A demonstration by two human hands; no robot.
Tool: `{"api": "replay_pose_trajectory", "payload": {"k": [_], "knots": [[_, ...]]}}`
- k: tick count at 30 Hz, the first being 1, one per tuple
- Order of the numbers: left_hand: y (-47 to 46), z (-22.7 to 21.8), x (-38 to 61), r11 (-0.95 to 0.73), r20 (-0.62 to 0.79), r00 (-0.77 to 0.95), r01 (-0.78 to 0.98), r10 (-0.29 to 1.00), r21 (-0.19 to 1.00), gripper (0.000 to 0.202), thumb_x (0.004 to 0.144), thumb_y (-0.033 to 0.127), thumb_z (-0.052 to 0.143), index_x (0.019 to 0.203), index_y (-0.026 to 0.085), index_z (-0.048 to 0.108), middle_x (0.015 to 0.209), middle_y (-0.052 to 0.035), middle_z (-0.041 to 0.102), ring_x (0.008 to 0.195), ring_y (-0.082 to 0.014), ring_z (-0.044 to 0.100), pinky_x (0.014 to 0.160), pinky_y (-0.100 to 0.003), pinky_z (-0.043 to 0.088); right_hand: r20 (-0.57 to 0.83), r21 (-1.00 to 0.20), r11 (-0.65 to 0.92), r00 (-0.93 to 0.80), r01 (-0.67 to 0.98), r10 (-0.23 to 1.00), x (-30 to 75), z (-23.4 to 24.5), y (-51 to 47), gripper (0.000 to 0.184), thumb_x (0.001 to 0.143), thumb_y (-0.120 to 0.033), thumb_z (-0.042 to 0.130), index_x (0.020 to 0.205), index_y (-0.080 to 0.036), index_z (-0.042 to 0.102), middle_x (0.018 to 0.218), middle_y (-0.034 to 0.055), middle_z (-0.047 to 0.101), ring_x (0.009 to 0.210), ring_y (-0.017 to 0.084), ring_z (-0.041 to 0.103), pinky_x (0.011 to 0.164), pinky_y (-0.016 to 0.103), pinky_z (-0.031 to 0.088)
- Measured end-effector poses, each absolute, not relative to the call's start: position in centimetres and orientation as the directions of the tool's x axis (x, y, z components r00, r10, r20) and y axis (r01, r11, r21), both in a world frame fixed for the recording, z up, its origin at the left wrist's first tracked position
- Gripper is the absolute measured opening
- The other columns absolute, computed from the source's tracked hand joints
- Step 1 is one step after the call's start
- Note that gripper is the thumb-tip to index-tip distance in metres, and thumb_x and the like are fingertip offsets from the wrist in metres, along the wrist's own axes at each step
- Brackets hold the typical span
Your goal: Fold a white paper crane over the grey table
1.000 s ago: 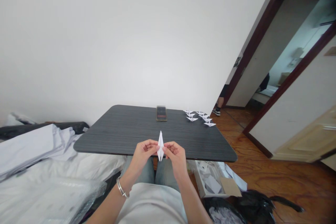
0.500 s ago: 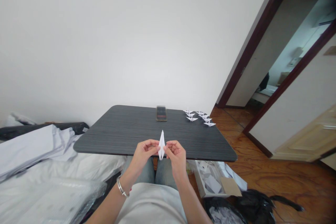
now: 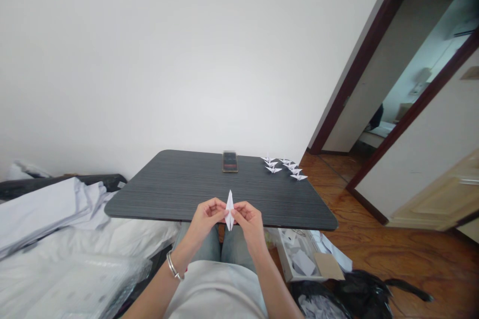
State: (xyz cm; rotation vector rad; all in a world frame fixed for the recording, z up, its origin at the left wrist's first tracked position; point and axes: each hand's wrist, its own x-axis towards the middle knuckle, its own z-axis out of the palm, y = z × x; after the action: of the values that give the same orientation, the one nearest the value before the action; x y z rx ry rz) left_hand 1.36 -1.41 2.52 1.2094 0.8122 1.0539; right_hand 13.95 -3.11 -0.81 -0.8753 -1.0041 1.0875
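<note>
A narrow folded white paper (image 3: pixel 230 204), pointed at top and bottom, stands upright between my hands above the near edge of the dark table (image 3: pixel 179 184). My left hand (image 3: pixel 208 213) pinches its left side with thumb and fingers. On the opposite side, my right hand (image 3: pixel 247 215) pinches the paper the same way. Both thumbs press near its middle, and part of each fingertip is hidden behind it. Several folded white paper cranes (image 3: pixel 273 170) stand in two rows at the table's far right.
A phone (image 3: pixel 229 161) lies near the table's back edge by the wall. On the left, white paper sheets (image 3: pixel 45 209) and bubble wrap (image 3: pixel 82 284) rest on bedding. An open box (image 3: pixel 299 254) of paper pieces and a black bag (image 3: pixel 362 291) sit on the floor at the right.
The folded paper has dropped slightly and looks narrower. My right hand has shifted a little to the left, closer to my left hand.
</note>
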Motion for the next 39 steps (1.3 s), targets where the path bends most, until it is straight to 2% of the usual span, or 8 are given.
{"api": "replay_pose_trajectory", "payload": {"k": [9,15,20,27,33,39], "knots": [[-1.3,2.17,1.15,0.001,0.076,0.386,-0.196,0.919,0.981,0.016,0.064,0.026,0.069,0.063,0.013,0.06,0.054,0.0011,0.062,0.051,-0.0102,0.055,0.053,-0.02,0.041,0.161,-0.91,0.179,0.081,-0.373,0.984,14.21,-0.53,-3.37,0.013,0.064,-0.024,0.067,0.062,-0.017,0.056,0.054,-0.0032,0.057,0.048,0.01,0.048,0.05,0.021,0.037],[-1.47,2.4,1.22,0.015,0.07,0.395,-0.208,0.916,0.978,0.01,0.064,0.02,0.067,0.061,0.013,0.062,0.053,0.002,0.059,0.05,-0.0095,0.053,0.053,-0.02,0.041,0.181,-0.892,0.205,0.098,-0.403,0.979,14.15,-0.6,-3.45,0.006,0.064,-0.013,0.061,0.06,-0.017,0.057,0.055,-0.0042,0.053,0.051,0.009,0.045,0.052,0.02,0.034],[-1.66,2.78,1.33,0.014,0.071,0.388,-0.213,0.919,0.977,0.007,0.062,0.018,0.067,0.06,0.013,0.063,0.053,0.0025,0.058,0.05,-0.0094,0.052,0.054,-0.02,0.041,0.222,-0.882,0.241,0.096,-0.404,0.97,14.09,-0.47,-3.61,0.01,0.063,-0.008,0.056,0.06,-0.017,0.06,0.056,-0.004,0.052,0.053,0.009,0.044,0.053,0.02,0.034],[-1.45,2.35,1.46,-0.024,0.103,0.348,-0.224,0.932,0.974,0.011,0.062,0.023,0.067,0.061,0.012,0.065,0.055,0.0004,0.06,0.053,-0.0108,0.053,0.057,-0.022,0.043,0.279,-0.868,0.314,0.145,-0.383,0.949,13.99,-0.72,-3.49,0.009,0.064,-0.009,0.057,0.061,-0.017,0.061,0.056,-0.0038,0.051,0.053,0.009,0.045,0.052,0.02,0.035],[-1.27,2.04,1.42,-0.02,0.114,0.368,-0.248,0.923,0.969,0.017,0.067,0.028,0.066,0.067,0.011,0.065,0.061,-0.0017,0.062,0.057,-0.0118,0.055,0.058,-0.023,0.045,0.335,-0.882,0.379,0.194,-0.279,0.922,14.04,-1.17,-3.3,0.009,0.068,-0.012,0.057,0.062,-0.017,0.062,0.059,-0.0027,0.051,0.055,0.01,0.047,0.053,0.021,0.038],[-1.23,2.15,1.37,0.014,0.064,0.377,-0.201,0.924,0.979,0.017,0.061,0.025,0.071,0.064,0.012,0.061,0.055,0.0005,0.062,0.052,-0.0103,0.055,0.054,-0.021,0.044,0.346,-0.895,0.38,0.173,-0.234,0.922,14.09,-1.08,-3.26,0.008,0.069,-0.014,0.058,0.063,-0.017,0.062,0.06,-0.0023,0.052,0.056,0.011,0.049,0.054,0.022,0.04]]}}
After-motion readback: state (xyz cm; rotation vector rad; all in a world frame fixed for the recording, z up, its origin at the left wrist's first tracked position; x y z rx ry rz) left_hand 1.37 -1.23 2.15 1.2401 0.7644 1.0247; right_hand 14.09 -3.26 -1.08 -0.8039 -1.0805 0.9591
